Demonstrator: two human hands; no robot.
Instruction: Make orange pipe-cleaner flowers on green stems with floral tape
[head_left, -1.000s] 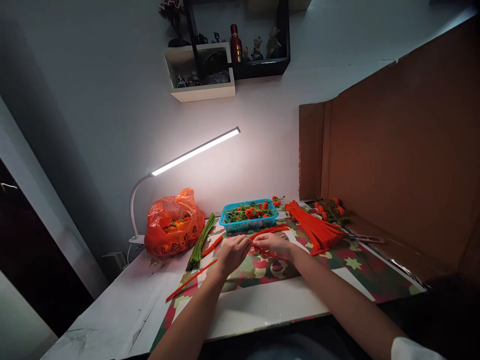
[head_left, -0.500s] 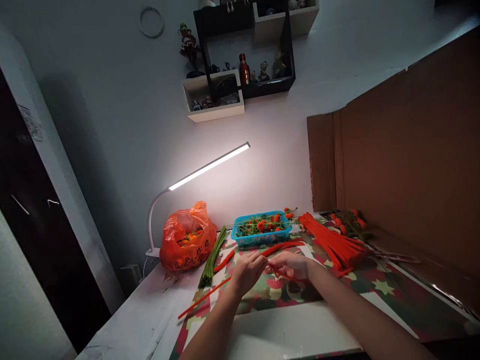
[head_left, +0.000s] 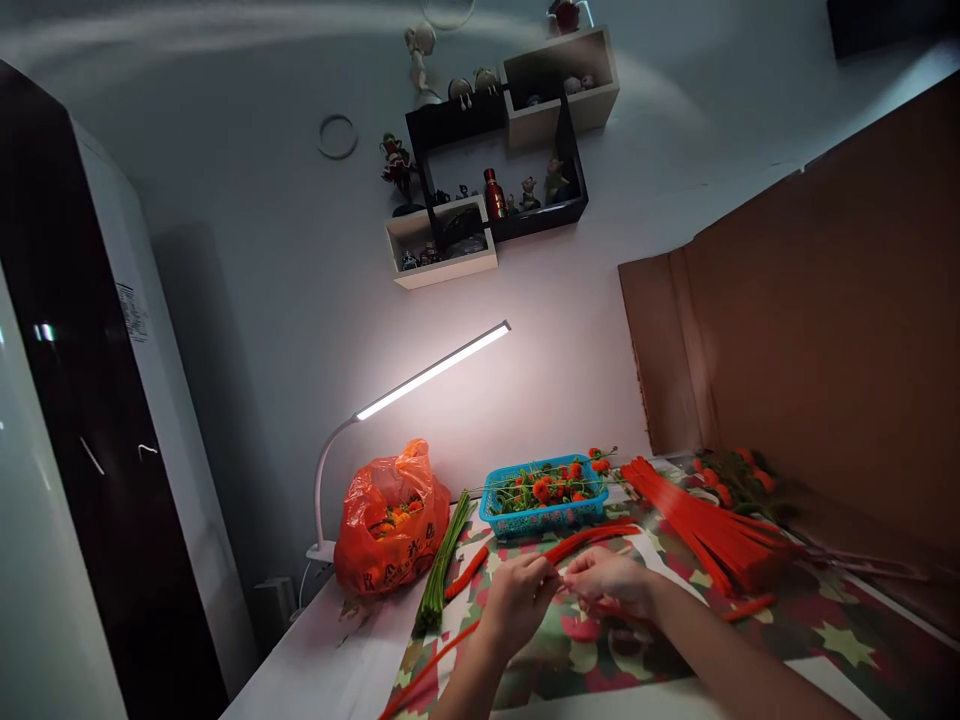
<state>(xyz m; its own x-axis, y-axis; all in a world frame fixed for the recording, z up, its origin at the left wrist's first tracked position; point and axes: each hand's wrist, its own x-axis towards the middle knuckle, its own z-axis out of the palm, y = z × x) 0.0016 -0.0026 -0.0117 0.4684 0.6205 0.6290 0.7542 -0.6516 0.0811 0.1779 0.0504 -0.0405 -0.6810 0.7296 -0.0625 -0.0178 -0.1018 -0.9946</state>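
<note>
My left hand (head_left: 520, 600) and my right hand (head_left: 611, 585) are close together above the patterned cloth, fingers of both pinched. A thin red pipe cleaner (head_left: 429, 673) passes through my left hand and trails toward the lower left. More red pipe cleaner shows under my right hand, held between its fingers; the join between the hands is too small to make out. Just behind them lie a few loose red pipe cleaners (head_left: 589, 538). A short red fuzzy piece (head_left: 466, 574) rests left of my left hand, beside a bundle of green stems (head_left: 445, 570).
A blue basket (head_left: 544, 523) holds orange-red flowers with green stems. To its right lies a big bundle of red pipe cleaners (head_left: 705, 525), with more flowers (head_left: 724, 485) and pink-handled scissors (head_left: 870, 562). An orange plastic bag (head_left: 390, 545), a lit lamp (head_left: 435, 372) and a cardboard panel (head_left: 810, 340) surround the work area.
The camera has tilted upward, so everything sits lower in view. My hands stay close together and keep their pinch; a slight gap now shows between them.
</note>
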